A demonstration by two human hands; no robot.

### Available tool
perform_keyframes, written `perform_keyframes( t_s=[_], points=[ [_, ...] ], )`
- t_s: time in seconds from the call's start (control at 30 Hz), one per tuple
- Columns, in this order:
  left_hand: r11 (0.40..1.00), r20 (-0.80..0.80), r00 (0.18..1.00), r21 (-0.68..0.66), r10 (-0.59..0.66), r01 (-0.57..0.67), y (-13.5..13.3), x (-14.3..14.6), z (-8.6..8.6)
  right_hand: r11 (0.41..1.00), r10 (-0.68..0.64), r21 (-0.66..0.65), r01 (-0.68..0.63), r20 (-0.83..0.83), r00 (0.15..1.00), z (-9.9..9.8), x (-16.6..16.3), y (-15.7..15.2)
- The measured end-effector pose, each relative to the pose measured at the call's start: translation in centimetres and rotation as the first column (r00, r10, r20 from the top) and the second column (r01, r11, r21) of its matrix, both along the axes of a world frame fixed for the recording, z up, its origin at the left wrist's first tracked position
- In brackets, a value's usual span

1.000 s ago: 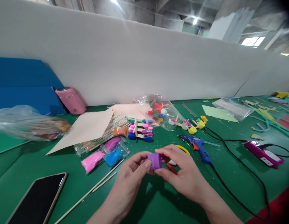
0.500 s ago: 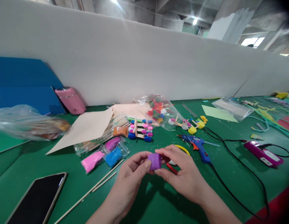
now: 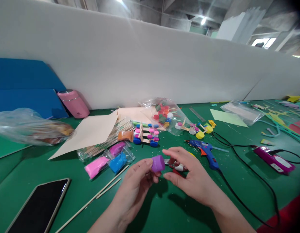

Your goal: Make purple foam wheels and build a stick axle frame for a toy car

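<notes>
My left hand (image 3: 139, 178) grips a short purple cylinder (image 3: 158, 163) between thumb and fingers, held above the green table. Just to its right is my right hand (image 3: 186, 171), thumb and fingers apart and nothing between them. Partly hidden behind the right hand lies a pair of pliers or scissors (image 3: 175, 165) with red and yellow on it. A blue glue gun (image 3: 205, 151) rests beyond my right hand. Bags of pink clay (image 3: 96, 167) and blue clay (image 3: 118, 162) lie beyond my left hand, near two thin wooden sticks (image 3: 101, 188).
Small wheeled models (image 3: 146, 136) stand ahead, with a bag of coloured caps (image 3: 164, 115) behind. A phone (image 3: 38, 207) lies at left, a pink flask (image 3: 74, 104) by the white partition (image 3: 150, 64). At right, a black cable runs near a purple power strip (image 3: 273, 160).
My right hand has let go of the purple cylinder and its fingers have parted. The cylinder stays in my left hand, shifted slightly left and turned.
</notes>
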State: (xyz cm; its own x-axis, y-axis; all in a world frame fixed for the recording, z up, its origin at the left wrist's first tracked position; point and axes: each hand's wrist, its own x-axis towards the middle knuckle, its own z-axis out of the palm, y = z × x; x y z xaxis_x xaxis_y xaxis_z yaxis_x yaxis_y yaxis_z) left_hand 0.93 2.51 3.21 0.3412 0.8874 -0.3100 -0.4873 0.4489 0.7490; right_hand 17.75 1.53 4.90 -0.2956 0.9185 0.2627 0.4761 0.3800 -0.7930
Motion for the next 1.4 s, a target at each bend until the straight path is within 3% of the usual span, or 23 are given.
perform_keyframes(
  t_s=[0.43, 0.6, 0.7, 0.9, 1.2, 1.4],
  points=[
    [0.999, -0.014, 0.999, 0.037, -0.037, 0.037, -0.1, 0.2, 0.1, 0.999, 0.032, 0.021, -0.031, -0.037, 0.999, -0.1, -0.6, 0.1],
    [0.991, -0.087, 0.996, 0.130, -0.016, 0.027, -0.3, 0.1, 0.3, 0.998, 0.044, 0.039, -0.043, -0.041, 0.998, -0.2, -0.4, -0.1],
    [0.958, -0.237, 0.969, 0.286, 0.062, 0.009, -0.4, -0.1, 0.3, 0.999, 0.014, 0.050, -0.011, -0.059, 0.998, 0.0, -0.1, -0.3],
    [0.809, -0.449, 0.851, 0.586, 0.273, 0.050, -0.8, -0.2, 0.3, 1.000, -0.022, -0.024, 0.019, -0.116, 0.993, 0.1, 0.6, -0.8],
    [0.725, -0.498, 0.807, 0.676, 0.318, 0.132, -0.9, 0.0, 0.6, 1.000, -0.018, -0.018, 0.016, -0.102, 0.995, -0.6, 0.4, -0.7],
    [0.775, -0.528, 0.796, 0.619, 0.295, 0.124, -0.9, -0.2, 0.2, 1.000, -0.025, -0.010, 0.024, -0.116, 0.993, -0.7, 0.4, -0.9]
  ],
)
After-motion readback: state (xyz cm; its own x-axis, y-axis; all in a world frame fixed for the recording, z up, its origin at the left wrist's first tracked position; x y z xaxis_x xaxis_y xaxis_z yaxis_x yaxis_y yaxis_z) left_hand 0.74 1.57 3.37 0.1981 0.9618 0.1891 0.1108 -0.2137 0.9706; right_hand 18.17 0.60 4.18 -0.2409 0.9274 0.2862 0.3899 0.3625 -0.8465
